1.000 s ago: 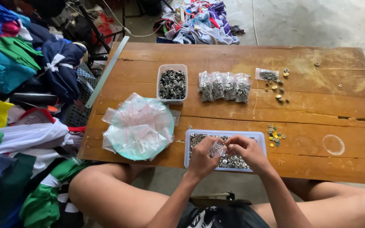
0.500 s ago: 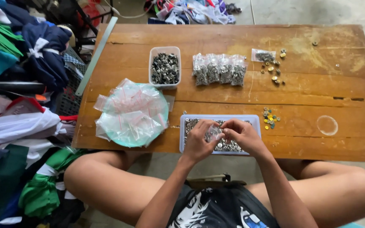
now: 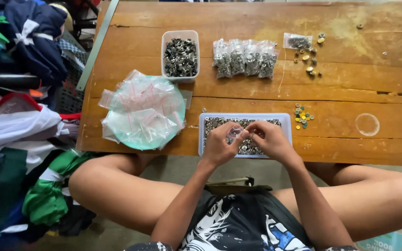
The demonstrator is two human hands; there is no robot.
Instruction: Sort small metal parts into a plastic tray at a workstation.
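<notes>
A small clear plastic bag is pinched between both hands over the near edge of the wooden table. The left hand grips its left side with curled fingers; the right hand closes narrow on its right side, fingertips meeting at the bag's mouth. What the bag holds is too small to tell.

Both hands hover over a shallow pale tray of small silvery metal pieces, which sits against the near edge, about midway along it. To the tray's right lies a cluster of tiny yellow and green studs, then bare wood with a faint white ring mark toward the near right corner.

Just left of the tray, a round pale green lid heaped with empty clear zip bags overhangs the near edge. Toward the far edge stand 1 clear tub of dark metal parts, a row of filled bags beside it, and 1 more small bag with loose studs scattered near it. A metal ruler runs along the table's left edge, and piled clothing crowds that side.
</notes>
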